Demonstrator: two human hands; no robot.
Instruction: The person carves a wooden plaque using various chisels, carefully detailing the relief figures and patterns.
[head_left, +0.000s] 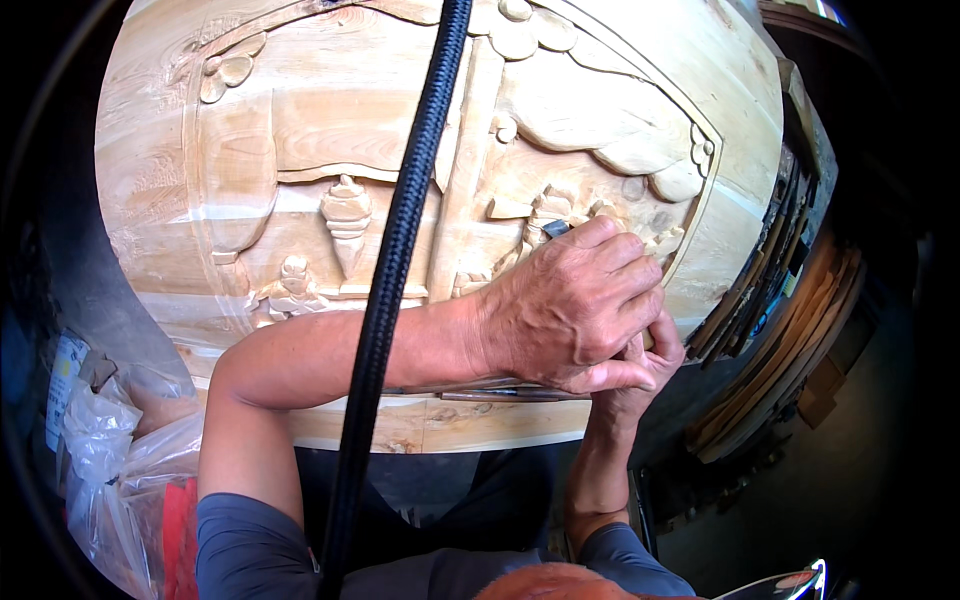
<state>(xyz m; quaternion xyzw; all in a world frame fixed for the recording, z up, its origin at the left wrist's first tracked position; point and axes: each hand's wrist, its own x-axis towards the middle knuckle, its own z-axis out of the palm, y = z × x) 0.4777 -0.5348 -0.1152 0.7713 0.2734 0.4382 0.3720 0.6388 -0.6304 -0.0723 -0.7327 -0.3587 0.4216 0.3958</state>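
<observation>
A large pale wooden panel (pixel 340 130) lies before me, carved in relief with drapery, blossoms and small figures. My left hand (pixel 575 300) is closed over a carving chisel, its forearm reaching across the lower panel. The chisel's dark metal (pixel 556 229) shows past the knuckles, beside a carved figure (pixel 552 204) in the right half. Just below and to the right, my right hand (pixel 655 365) is curled around the tool's handle, against the left hand. Most of the handle and the cutting edge are hidden by my hands.
A black braided cable (pixel 400 220) crosses the view. Thin tools (pixel 500 394) lie along the panel's near edge. More long tools (pixel 765 260) and stacked curved wooden pieces (pixel 785 350) are at the right. A clear plastic bag (pixel 105 450) stands at the lower left.
</observation>
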